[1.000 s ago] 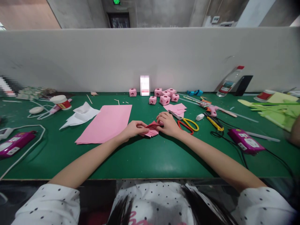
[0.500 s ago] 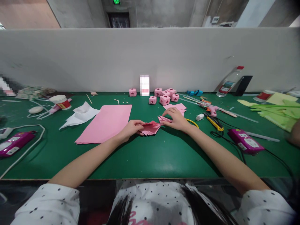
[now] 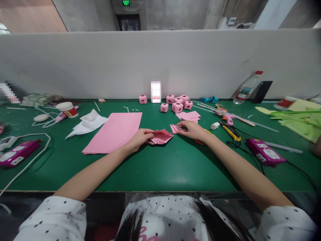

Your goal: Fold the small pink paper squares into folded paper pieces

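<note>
My left hand [image 3: 139,138] is closed on a fanned stack of small folded pink papers [image 3: 162,136] lying on the green table [image 3: 160,167]. Just to the right, my right hand [image 3: 192,130] pinches one small folded pink piece [image 3: 175,128] and holds it a little apart from the stack. A large pink sheet [image 3: 114,131] lies flat to the left of my left hand. More small pink squares [image 3: 189,115] lie beyond my right hand, and several folded pink cubes [image 3: 177,103] stand farther back by the wall.
Yellow-handled scissors, mostly hidden under my right wrist, a yellow utility knife [image 3: 230,132], a glue gun [image 3: 227,117] and a purple device [image 3: 264,151] with cables lie to the right. White tissue [image 3: 87,122], a paper cup [image 3: 66,108] and another purple device [image 3: 16,154] sit left. Green paper [image 3: 298,118] and a bottle [image 3: 247,87] sit far right.
My right hand has left the stack, carrying one folded pink piece a short way to the right and back. My left hand stays on the stack.
</note>
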`<state>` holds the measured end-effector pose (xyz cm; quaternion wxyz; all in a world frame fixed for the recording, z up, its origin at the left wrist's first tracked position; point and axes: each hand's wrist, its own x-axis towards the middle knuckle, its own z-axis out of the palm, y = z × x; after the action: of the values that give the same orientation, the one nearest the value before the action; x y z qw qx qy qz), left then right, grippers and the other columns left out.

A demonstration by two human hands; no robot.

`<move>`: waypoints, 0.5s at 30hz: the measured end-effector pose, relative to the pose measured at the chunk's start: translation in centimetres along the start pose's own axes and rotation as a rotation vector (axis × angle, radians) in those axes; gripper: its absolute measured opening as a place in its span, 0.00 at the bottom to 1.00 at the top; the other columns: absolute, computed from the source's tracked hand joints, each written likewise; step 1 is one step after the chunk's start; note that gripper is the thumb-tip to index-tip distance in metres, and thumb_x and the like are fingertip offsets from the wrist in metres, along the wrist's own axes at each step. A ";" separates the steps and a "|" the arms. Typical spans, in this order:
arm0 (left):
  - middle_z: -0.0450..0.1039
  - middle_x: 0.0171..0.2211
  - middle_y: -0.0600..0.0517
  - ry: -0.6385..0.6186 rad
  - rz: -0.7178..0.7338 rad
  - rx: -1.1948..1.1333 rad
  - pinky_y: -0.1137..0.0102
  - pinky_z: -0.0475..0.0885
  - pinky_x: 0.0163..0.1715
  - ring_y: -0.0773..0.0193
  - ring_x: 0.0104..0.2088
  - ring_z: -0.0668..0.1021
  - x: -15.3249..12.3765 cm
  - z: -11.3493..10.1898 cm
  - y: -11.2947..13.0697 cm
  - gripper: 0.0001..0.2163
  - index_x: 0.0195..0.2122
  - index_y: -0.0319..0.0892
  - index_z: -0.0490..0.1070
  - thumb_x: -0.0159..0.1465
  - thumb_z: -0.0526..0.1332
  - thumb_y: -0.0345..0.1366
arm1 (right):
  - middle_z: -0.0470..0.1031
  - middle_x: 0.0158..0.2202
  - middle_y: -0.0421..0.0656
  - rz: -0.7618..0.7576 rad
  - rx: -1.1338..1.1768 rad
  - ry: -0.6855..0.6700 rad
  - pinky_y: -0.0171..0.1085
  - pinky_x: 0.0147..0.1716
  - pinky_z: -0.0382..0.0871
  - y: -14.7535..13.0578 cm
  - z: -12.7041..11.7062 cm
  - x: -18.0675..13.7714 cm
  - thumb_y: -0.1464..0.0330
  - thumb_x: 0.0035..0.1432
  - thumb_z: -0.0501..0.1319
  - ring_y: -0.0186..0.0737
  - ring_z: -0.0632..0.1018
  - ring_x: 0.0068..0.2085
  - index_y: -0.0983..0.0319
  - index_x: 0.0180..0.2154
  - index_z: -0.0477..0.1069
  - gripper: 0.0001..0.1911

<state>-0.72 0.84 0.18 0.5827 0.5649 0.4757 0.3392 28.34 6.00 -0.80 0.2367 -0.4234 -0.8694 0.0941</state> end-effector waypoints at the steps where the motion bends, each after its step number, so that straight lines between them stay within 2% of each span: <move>1: 0.76 0.30 0.48 -0.001 0.000 0.000 0.72 0.76 0.31 0.67 0.30 0.75 0.0 0.0 0.0 0.15 0.41 0.34 0.79 0.54 0.63 0.33 | 0.81 0.39 0.47 0.000 -0.006 0.002 0.40 0.36 0.71 0.0 0.0 0.0 0.61 0.58 0.62 0.45 0.79 0.37 0.60 0.41 0.77 0.13; 7: 0.77 0.32 0.48 -0.020 0.004 -0.005 0.73 0.76 0.31 0.67 0.30 0.75 -0.1 -0.1 0.0 0.13 0.39 0.34 0.79 0.54 0.63 0.33 | 0.81 0.39 0.45 0.036 -0.002 0.008 0.39 0.36 0.70 -0.1 0.3 -0.1 0.67 0.58 0.59 0.44 0.79 0.38 0.60 0.42 0.76 0.11; 11: 0.79 0.33 0.46 -0.036 -0.008 -0.023 0.73 0.76 0.32 0.66 0.31 0.77 0.0 -0.2 -0.2 0.12 0.37 0.33 0.79 0.55 0.64 0.35 | 0.79 0.33 0.44 0.078 -0.003 0.166 0.40 0.36 0.69 0.1 0.2 0.0 0.66 0.57 0.60 0.44 0.78 0.35 0.60 0.33 0.76 0.07; 13: 0.79 0.35 0.44 -0.042 -0.018 -0.039 0.73 0.76 0.33 0.66 0.31 0.78 0.1 -0.2 -0.2 0.13 0.38 0.33 0.79 0.55 0.64 0.36 | 0.78 0.32 0.43 0.116 0.160 0.237 0.40 0.35 0.69 -0.1 0.0 0.2 0.61 0.56 0.62 0.42 0.77 0.33 0.60 0.31 0.75 0.10; 15: 0.80 0.37 0.43 -0.037 -0.023 -0.052 0.73 0.76 0.33 0.66 0.31 0.78 0.2 -0.3 -0.3 0.13 0.38 0.33 0.79 0.55 0.64 0.36 | 0.78 0.31 0.42 0.166 0.414 0.234 0.38 0.31 0.69 -0.8 -0.1 0.3 0.57 0.54 0.64 0.39 0.76 0.31 0.60 0.32 0.75 0.13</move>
<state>-0.96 1.04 -0.09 0.6097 0.5503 0.4623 0.3342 27.72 5.75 -0.32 0.4087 -0.4437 -0.7607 0.2396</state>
